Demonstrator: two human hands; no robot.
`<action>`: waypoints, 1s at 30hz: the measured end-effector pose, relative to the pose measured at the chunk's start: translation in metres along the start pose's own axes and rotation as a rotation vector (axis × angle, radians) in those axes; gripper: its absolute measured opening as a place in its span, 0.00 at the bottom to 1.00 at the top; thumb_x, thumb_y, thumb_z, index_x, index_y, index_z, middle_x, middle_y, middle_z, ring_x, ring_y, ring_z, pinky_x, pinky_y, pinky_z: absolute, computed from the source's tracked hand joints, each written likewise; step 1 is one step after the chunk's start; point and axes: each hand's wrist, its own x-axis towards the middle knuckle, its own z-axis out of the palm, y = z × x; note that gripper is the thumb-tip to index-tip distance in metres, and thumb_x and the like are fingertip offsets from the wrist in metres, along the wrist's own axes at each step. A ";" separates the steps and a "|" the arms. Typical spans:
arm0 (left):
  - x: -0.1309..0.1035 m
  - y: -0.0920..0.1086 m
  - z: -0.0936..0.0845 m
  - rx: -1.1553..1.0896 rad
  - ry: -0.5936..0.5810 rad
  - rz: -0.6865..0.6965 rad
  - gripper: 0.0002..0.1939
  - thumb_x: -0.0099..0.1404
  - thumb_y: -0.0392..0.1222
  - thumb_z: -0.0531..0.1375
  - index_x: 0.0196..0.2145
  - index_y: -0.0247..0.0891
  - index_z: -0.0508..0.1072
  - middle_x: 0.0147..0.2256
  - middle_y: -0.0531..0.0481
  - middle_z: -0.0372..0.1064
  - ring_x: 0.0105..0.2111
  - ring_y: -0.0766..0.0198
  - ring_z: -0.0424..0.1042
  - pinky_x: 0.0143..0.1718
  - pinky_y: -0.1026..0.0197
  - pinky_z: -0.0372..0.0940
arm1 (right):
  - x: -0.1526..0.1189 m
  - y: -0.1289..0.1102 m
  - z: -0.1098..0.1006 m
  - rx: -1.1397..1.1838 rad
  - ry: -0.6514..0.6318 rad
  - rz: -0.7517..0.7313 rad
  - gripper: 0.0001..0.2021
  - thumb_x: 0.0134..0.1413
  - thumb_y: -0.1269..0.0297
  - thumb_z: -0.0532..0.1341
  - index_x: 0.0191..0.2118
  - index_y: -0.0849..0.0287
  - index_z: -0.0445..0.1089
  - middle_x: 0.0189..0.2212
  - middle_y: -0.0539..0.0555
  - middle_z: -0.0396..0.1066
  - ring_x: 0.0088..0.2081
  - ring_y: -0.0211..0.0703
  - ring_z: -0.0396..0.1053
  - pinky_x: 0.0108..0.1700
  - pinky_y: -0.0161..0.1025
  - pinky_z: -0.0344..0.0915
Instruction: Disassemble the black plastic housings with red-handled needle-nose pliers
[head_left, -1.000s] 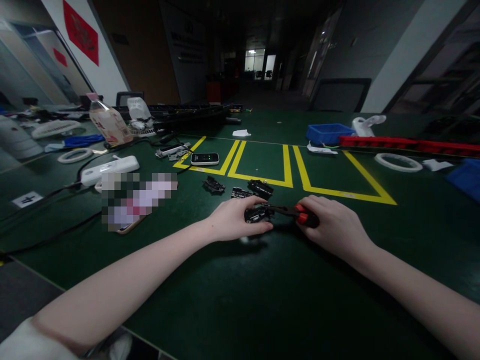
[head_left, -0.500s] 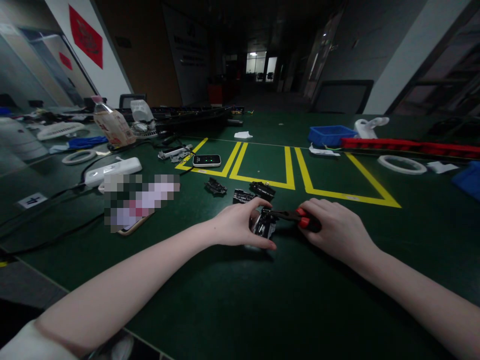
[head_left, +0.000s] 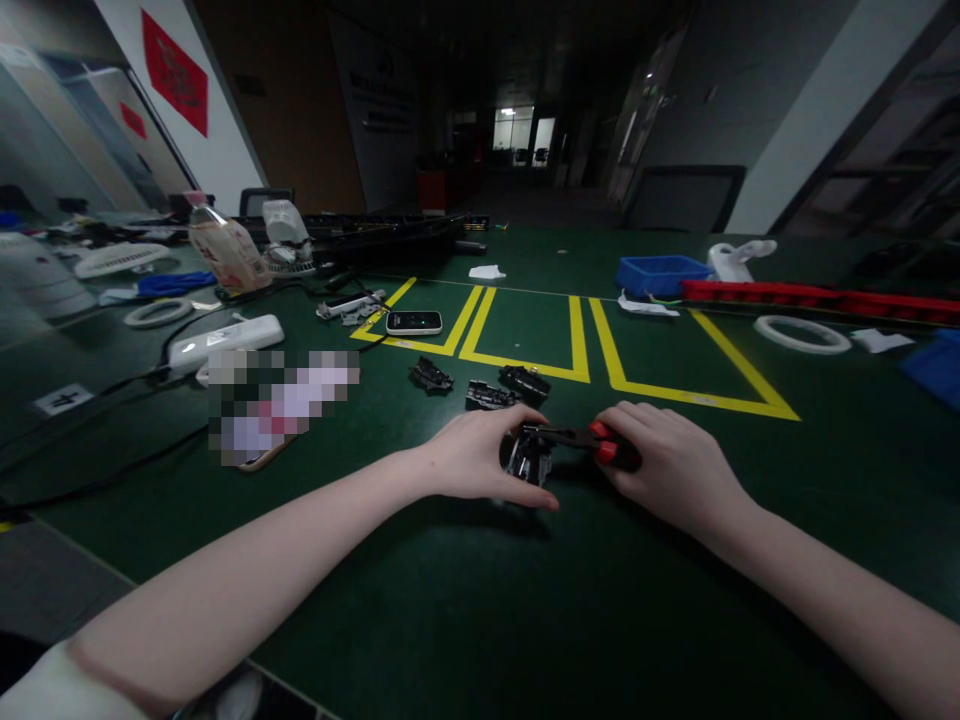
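Note:
My left hand point(head_left: 480, 455) grips a small black mechanical part point(head_left: 529, 460) between the thumb and fingers, just above the green table point(head_left: 450, 620). Closed around the red-and-black handles of a pair of pliers point(head_left: 574, 437) is my right hand point(head_left: 667, 460). The jaws of the pliers reach left and meet the upper edge of the part; what exactly they pinch is too small to tell. Beyond my left hand lie more black pieces: one piece point(head_left: 491, 394) partly behind my fingers, another point(head_left: 525, 381) beside it, and a third point(head_left: 431, 375) farther left.
Yellow tape point(head_left: 525, 370) marks bays across the table. A small device with green lights point(head_left: 414, 322), a phone point(head_left: 277, 420), a power strip point(head_left: 227, 342) and cables lie left. At the right are a blue bin point(head_left: 660, 272), a red rail point(head_left: 817, 298) and a white ring point(head_left: 802, 335).
Both hands have stayed nearly in place. The part and the plier jaws sit slightly lower in view, and the part's angle has shifted a little.

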 end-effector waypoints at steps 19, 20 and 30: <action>0.000 0.004 -0.002 -0.023 -0.022 -0.044 0.41 0.53 0.64 0.68 0.58 0.40 0.65 0.48 0.43 0.74 0.42 0.52 0.74 0.36 0.55 0.66 | -0.001 -0.003 -0.002 0.006 -0.015 0.014 0.09 0.49 0.66 0.60 0.38 0.56 0.69 0.34 0.57 0.74 0.34 0.49 0.70 0.34 0.44 0.67; 0.000 0.003 -0.002 -0.017 -0.022 -0.039 0.41 0.53 0.64 0.68 0.58 0.40 0.66 0.47 0.43 0.74 0.41 0.52 0.74 0.36 0.55 0.66 | -0.001 -0.003 -0.002 0.006 -0.015 0.016 0.08 0.49 0.66 0.60 0.38 0.57 0.69 0.34 0.57 0.74 0.34 0.49 0.70 0.34 0.44 0.66; 0.000 -0.001 0.001 -0.130 -0.025 -0.060 0.45 0.52 0.59 0.70 0.62 0.42 0.59 0.48 0.40 0.74 0.47 0.45 0.74 0.45 0.45 0.67 | 0.001 -0.003 -0.002 0.052 -0.015 0.060 0.06 0.50 0.65 0.59 0.36 0.55 0.68 0.32 0.55 0.73 0.32 0.47 0.70 0.32 0.42 0.65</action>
